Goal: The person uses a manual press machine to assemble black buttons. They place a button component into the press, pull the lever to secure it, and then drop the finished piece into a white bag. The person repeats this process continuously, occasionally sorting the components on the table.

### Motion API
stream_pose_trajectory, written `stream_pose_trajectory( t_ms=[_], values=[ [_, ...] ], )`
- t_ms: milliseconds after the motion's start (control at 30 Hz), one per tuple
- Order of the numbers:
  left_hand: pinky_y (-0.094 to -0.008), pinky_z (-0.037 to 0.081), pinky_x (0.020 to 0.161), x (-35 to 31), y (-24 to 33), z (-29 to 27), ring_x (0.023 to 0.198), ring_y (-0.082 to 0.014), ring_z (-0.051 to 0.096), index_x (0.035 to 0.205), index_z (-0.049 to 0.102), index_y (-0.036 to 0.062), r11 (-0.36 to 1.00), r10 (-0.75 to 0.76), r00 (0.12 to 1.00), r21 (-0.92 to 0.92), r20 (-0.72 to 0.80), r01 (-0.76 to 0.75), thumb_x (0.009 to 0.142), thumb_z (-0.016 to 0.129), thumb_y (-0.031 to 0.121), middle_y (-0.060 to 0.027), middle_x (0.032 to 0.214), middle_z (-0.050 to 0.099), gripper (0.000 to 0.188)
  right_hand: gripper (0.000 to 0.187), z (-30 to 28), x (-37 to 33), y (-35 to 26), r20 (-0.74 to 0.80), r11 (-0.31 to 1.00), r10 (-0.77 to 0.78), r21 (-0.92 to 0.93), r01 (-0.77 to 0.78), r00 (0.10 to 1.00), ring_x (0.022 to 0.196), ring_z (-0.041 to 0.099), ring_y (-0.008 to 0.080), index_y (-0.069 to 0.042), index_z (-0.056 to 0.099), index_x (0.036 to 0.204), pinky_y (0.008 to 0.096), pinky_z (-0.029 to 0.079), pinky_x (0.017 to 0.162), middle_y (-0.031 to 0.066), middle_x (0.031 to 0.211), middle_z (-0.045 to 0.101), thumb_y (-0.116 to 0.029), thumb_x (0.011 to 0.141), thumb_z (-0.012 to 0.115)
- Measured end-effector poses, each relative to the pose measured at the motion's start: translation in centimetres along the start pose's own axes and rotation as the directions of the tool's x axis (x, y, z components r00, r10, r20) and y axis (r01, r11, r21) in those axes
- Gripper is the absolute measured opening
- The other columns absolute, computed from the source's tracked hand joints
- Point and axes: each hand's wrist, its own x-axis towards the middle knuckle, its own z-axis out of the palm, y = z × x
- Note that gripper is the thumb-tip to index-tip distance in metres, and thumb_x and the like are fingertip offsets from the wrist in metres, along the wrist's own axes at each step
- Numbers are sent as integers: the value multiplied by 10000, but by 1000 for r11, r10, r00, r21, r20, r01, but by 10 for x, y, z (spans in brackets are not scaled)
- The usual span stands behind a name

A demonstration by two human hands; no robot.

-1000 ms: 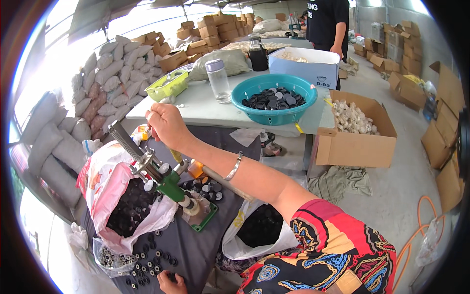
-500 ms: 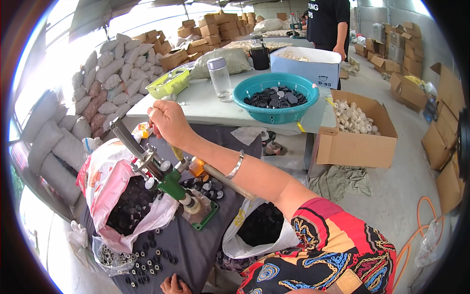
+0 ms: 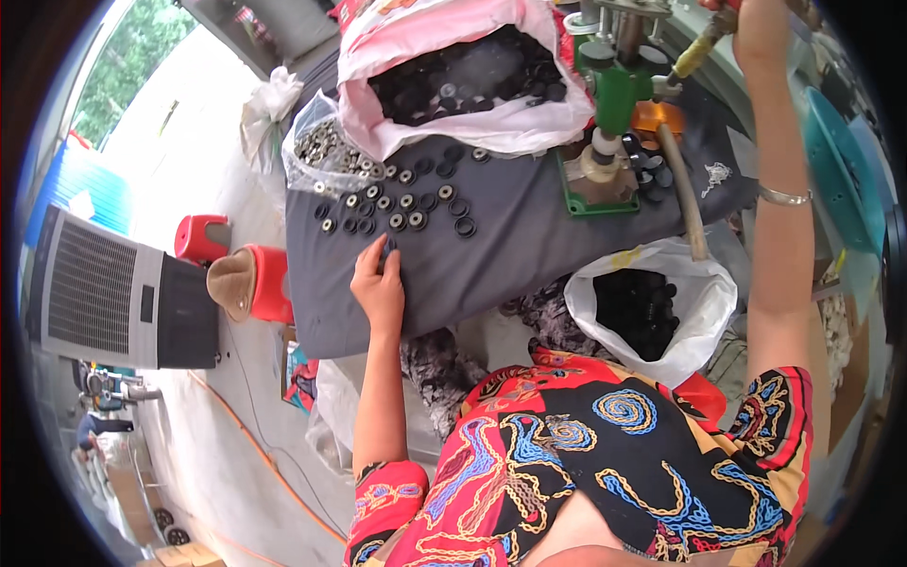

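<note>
My left hand [image 3: 380,288] is over the dark cloth at the near edge of the table, its thumb and fingers pinching a small black round part [image 3: 388,248]. In front of it lie several loose black rings [image 3: 446,170], some with pale metal centres. My right hand [image 3: 761,42], partly cut off by the upper edge, is closed on the lever [image 3: 697,55] of a green hand press [image 3: 615,94], whose grip is wrapped in yellow. The press's base plate [image 3: 605,204] rests on the cloth. Dark caps [image 3: 650,172] are heaped beside the press.
A pink-white bag [image 3: 354,113] of black parts lies behind the rings, beside a clear bag [image 3: 321,151] of small metal pieces. A white bag [image 3: 710,312] of black parts hangs near my lap. Red stools [image 3: 269,282] and an air cooler [image 3: 99,288] stand left; a teal basin [image 3: 831,170] is right.
My view has swung down and left. My left hand, earlier at the lower edge, now shows fully with a black part pinched in it. My right hand is still at the press lever.
</note>
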Motion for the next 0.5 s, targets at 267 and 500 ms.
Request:
stream_pose_trajectory(
  t_ms=[267,500],
  values=[
    [-307,516,789,36,-10,26,909,-205,650,1110,710,39,992,117,992,46,-37,-115,813,713,25,-119,1095,675,297,252,17,-4,-13,-40,997,-47,-58,45,998,458,521,156,-69,569,782,289,458,461,50,563,523,-254,933,492],
    [-344,512,858,10,41,46,970,-262,638,1063,722,53,973,231,955,-19,188,-231,793,727,34,-127,1067,681,271,255,20,-1,-14,-83,999,22,-27,-24,996,466,518,156,-71,566,752,291,459,465,47,567,514,-247,921,493]
  ],
)
